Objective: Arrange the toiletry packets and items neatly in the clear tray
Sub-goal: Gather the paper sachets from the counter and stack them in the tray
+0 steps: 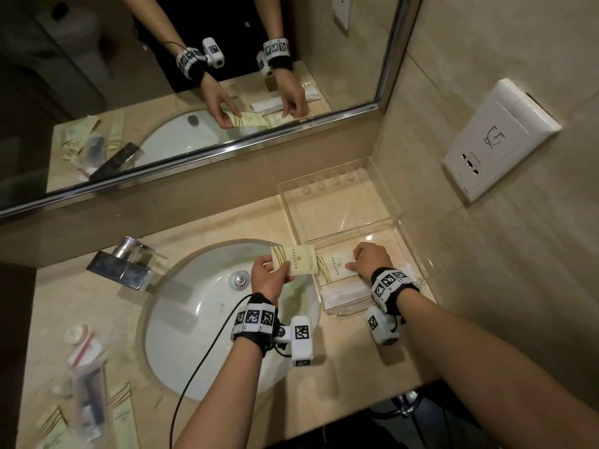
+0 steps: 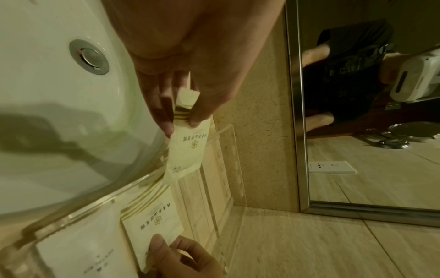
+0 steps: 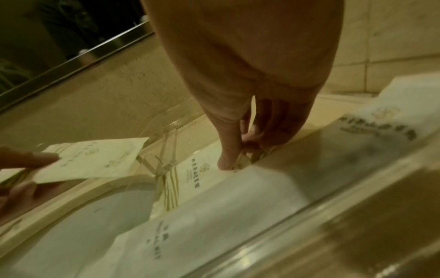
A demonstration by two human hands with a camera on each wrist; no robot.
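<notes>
My left hand pinches one end of a cream packet with gold stripes and holds it over the sink's right edge, just outside the left wall of the clear tray. In the left wrist view the thumb and fingers squeeze the striped end of this packet. My right hand is inside the tray's near compartment, where thumb and fingers pinch the right end of a second cream packet lying flat. A white packet lies beside it, nearer to me. The right wrist view shows that pinch on the tray packet.
The white sink with its drain and chrome faucet fills the counter's middle. Several loose packets and a plastic bag lie at the counter's left front. The mirror is behind, and a wall socket is on the right.
</notes>
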